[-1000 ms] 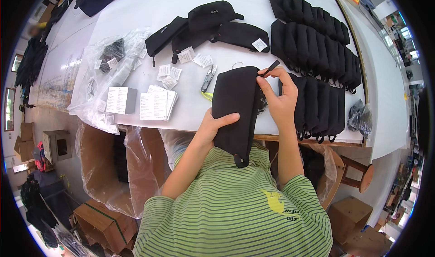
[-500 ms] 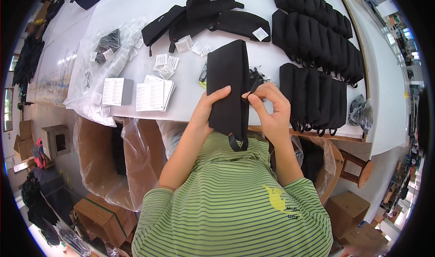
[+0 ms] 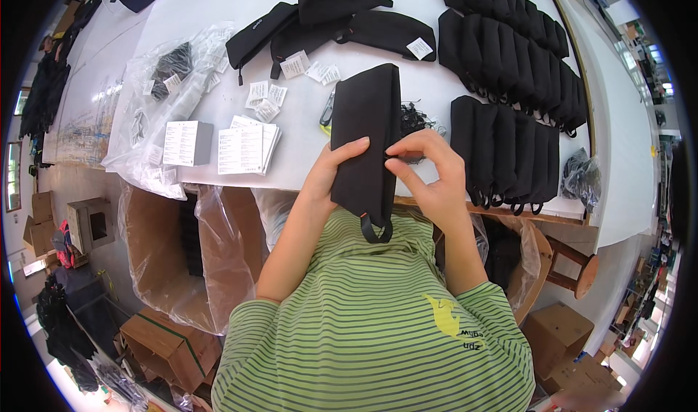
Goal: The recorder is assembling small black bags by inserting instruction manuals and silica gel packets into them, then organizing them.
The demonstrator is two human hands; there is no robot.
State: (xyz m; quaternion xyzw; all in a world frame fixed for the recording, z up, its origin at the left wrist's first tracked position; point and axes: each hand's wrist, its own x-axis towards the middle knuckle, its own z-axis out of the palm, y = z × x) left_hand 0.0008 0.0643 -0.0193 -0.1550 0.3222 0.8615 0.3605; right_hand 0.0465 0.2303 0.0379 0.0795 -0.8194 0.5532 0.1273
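White table (image 3: 451,92) w/ rows of finished black pouches (image 3: 509,56) on the right side, three loose pouches (image 3: 342,19) at top, clear plastic bags (image 3: 156,92) at left. Stacks of white paper cards (image 3: 243,149) and small tags (image 3: 263,99) near centre. Black pouch (image 3: 366,139) held upright over table edge, loop end down toward the green striped shirt (image 3: 363,325).

Left hand (image 3: 336,174) wrapped round pouch's left edge, fingers pressed flat on the front. Right hand (image 3: 429,172) pinching thumb + forefinger together at pouch's right edge, prob. on a zip pull or tag string; too small to tell which.

Best handled w/ left grip firm, pouch kept vertical, right pinch close to the seam, short steady pull, no twisting of fabric.
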